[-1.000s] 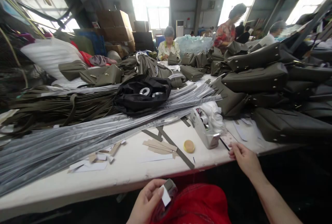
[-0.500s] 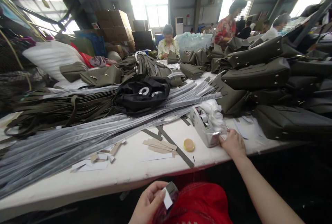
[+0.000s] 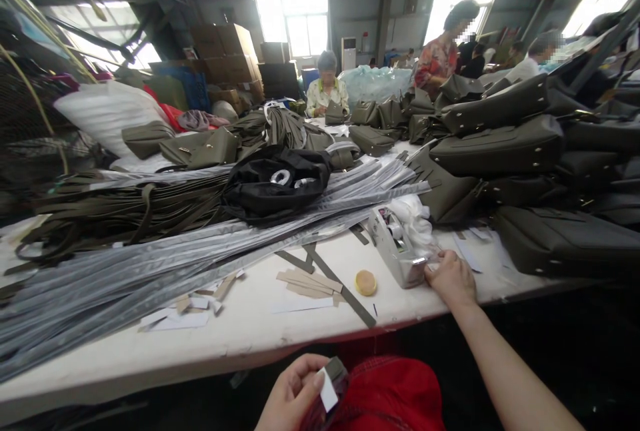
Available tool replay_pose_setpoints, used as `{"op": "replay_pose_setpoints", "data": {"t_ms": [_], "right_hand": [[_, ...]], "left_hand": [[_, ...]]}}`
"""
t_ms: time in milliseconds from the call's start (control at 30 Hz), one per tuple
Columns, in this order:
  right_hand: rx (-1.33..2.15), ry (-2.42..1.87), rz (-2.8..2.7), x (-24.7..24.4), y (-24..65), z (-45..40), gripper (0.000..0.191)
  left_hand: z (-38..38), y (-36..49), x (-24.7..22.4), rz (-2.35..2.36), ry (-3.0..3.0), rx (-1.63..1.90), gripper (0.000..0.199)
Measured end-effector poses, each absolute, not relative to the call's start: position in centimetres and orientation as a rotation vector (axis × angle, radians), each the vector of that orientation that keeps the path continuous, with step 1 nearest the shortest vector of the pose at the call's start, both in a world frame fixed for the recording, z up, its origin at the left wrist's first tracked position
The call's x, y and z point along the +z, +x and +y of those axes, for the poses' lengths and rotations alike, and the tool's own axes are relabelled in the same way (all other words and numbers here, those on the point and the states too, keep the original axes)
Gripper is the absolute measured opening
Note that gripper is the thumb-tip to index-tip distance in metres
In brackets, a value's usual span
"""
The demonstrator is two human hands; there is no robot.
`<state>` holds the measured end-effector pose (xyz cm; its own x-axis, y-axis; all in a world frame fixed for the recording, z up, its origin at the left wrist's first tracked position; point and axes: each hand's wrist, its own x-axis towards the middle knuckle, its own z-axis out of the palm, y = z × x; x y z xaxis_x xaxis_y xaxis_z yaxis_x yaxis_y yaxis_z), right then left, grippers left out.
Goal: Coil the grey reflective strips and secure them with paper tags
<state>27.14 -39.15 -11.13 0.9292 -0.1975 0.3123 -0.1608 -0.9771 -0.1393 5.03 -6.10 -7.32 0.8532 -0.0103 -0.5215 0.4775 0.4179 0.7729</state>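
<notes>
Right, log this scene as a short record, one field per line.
Left grip: holding a dark bundle and a white slip
Right grip: at the front end of the tape dispenser; contact unclear
Table: white, bearing brown card strips and a yellow-rimmed disc
Left of dispenser: black bag with white rolls inside
Right side: piled olive bags
Others: person in pale top; person in red patterned top

White card [image 3: 329, 392] against dark bundle [image 3: 337, 369] in left hand [image 3: 296, 391], tape dispenser [image 3: 409, 271] on table [image 3: 245, 331]
</notes>
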Motion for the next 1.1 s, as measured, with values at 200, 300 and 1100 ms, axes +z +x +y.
{"op": "replay_pose_setpoints", "data": {"t_ms": [200, 300, 1100], "right_hand": [[-0.625, -2.831, 0.336, -8.0, 25.2, -39.4, 0.059], [-0.784, -2.523, 0.174, -5.7, 22.3, -37.3, 0.045], [0.928, -1.692, -0.443, -6.4, 12.9, -18.3, 0.055]], "left_hand": [[-5.5, 5.1, -7.1, 0.490, 1.120, -0.274, 0.052], [-5.3, 5.5, -6.5, 0.492, 1.121, -0.185, 0.054], [-3.7, 4.7, -6.7, 0.558, 1.678, 0.263, 0.029]]}}
